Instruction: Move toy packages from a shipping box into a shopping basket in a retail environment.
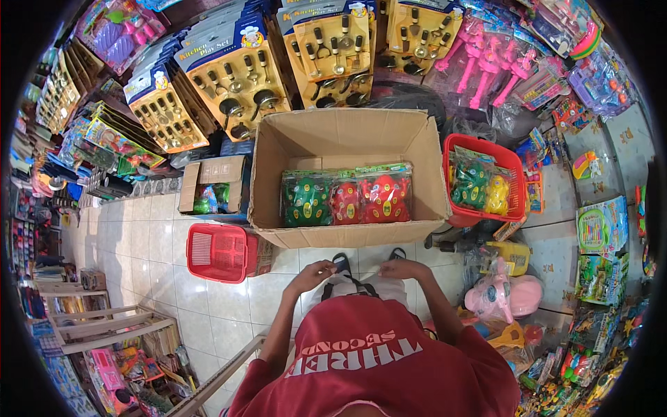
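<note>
My left hand [315, 274] hangs in front of my body, fingers loosely bent, holding nothing that I can see. Level with it, my right hand [403, 269] is also bare, its fingers half curled. Just beyond both hands stands an open cardboard box [346, 235]. Inside it, a green frog-shaped toy [307, 202], a smaller red toy [346, 202] and a large red frog-shaped toy [386, 200] sit side by side in clear plastic bags. A red plastic basket [521, 182] right of the box holds a bagged green toy [470, 182] and a bagged yellow toy [497, 194].
Another red basket [218, 254] stands on the tiled floor to the left, near a small open carton [212, 169]. Carded kitchen play sets [234, 73] line the back. Bagged pink toys [487, 57] lie at back right. A wooden rack [120, 326] stands at lower left.
</note>
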